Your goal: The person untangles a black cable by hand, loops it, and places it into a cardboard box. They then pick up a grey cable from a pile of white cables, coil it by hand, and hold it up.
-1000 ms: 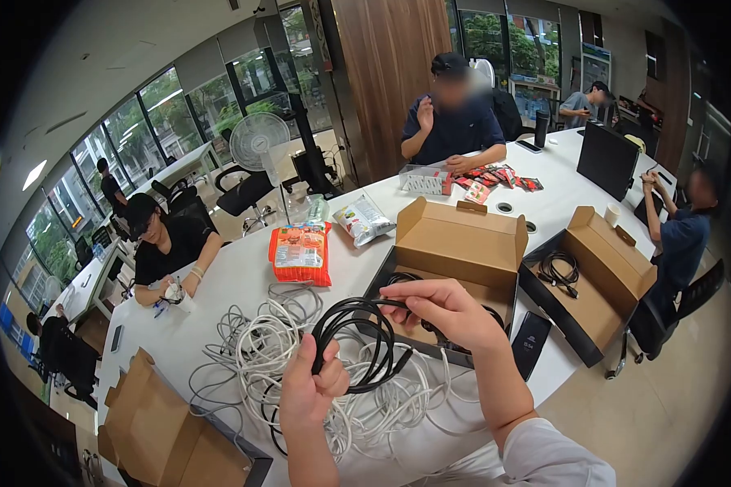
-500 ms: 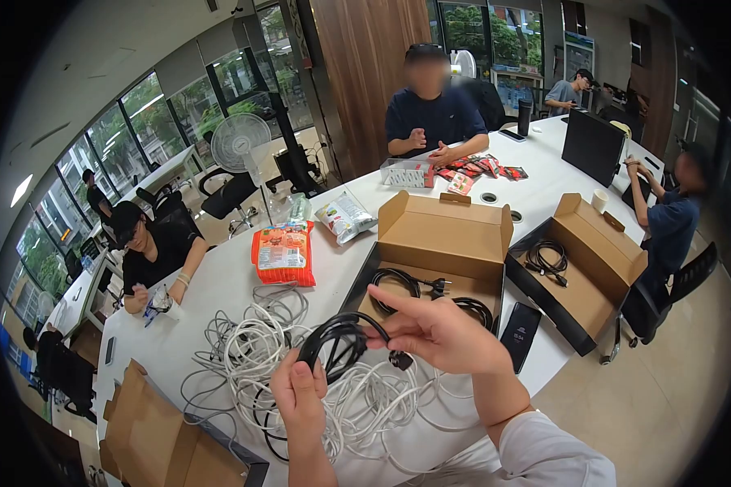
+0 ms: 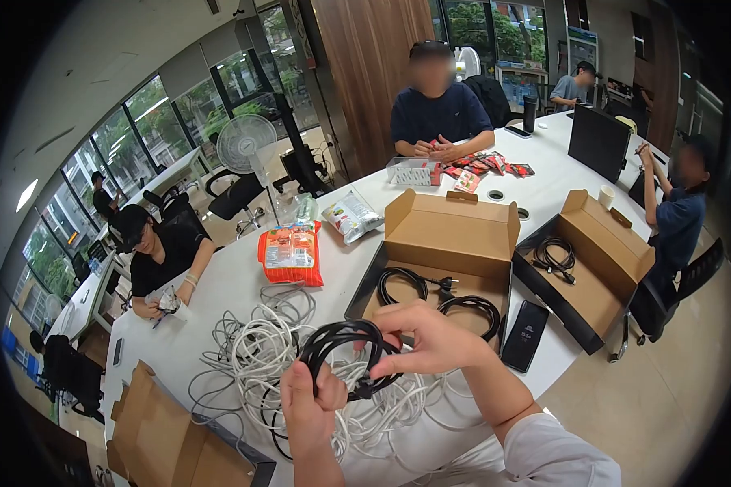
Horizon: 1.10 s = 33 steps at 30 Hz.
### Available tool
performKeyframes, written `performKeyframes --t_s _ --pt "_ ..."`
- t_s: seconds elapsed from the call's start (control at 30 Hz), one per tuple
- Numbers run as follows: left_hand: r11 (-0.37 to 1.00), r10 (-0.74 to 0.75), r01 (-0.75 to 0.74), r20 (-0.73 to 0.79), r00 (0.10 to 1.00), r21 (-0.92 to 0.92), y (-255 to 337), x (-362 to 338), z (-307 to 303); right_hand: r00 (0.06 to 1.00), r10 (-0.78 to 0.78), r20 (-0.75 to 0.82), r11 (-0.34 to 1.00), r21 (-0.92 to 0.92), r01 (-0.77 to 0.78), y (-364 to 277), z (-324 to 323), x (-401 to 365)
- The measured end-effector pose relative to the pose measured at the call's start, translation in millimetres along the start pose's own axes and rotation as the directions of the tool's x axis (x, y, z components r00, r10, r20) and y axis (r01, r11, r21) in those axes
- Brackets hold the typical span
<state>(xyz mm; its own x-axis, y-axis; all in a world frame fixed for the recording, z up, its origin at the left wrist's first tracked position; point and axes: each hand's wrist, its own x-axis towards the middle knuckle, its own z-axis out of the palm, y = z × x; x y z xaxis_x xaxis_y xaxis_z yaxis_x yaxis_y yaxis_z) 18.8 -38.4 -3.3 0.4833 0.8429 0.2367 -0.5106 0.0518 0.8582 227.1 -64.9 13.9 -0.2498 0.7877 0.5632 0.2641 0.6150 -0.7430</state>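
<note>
A black power cable (image 3: 333, 334) is wound into a loose coil above the table. My left hand (image 3: 310, 396) has its fingers closed round the coil's left side. At the right side of the coil, my right hand (image 3: 430, 337) pinches the cable between thumb and fingers. Below both hands lies a tangled heap of white and grey cables (image 3: 260, 357). Just beyond, an open cardboard box (image 3: 447, 227) holds a coiled black cable with a plug (image 3: 406, 286) and another black coil (image 3: 473, 312).
A second open box (image 3: 597, 272) with a thin black cable stands at the right, beside a phone (image 3: 525, 334). An open box (image 3: 166, 430) is at the lower left. Snack bags (image 3: 291, 253) lie at the back. Several people sit around the table (image 3: 219, 280).
My right hand has come down and its fingers have closed on the coil, which now shows as a rounder loop. The plug end has moved left, in against the coil.
</note>
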Motion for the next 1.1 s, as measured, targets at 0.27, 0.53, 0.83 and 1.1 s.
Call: performKeyframes --t_s 0.27,0.53,0.83,1.1 --pt "0.997 -0.054 0.053 -0.011 0.998 -0.062 -7 2 9 0.95 -0.041 -0.309 0.917 -0.39 -0.088 6 23 6" --pt "0.993 0.035 -0.039 0.031 0.999 0.114 -9 6 4 0.89 -0.115 -0.442 0.851 -0.506 -0.141 6 35 13" --pt "0.964 -0.108 0.121 0.07 0.992 -0.236 7 3 -21 0.995 0.084 -0.047 0.995 -0.043 -0.086 8 18 4" --pt "0.816 -0.004 0.183 0.311 0.951 -0.548 14 15 -34 0.974 -0.076 0.215 0.931 0.364 -0.008 14 -2 -1"
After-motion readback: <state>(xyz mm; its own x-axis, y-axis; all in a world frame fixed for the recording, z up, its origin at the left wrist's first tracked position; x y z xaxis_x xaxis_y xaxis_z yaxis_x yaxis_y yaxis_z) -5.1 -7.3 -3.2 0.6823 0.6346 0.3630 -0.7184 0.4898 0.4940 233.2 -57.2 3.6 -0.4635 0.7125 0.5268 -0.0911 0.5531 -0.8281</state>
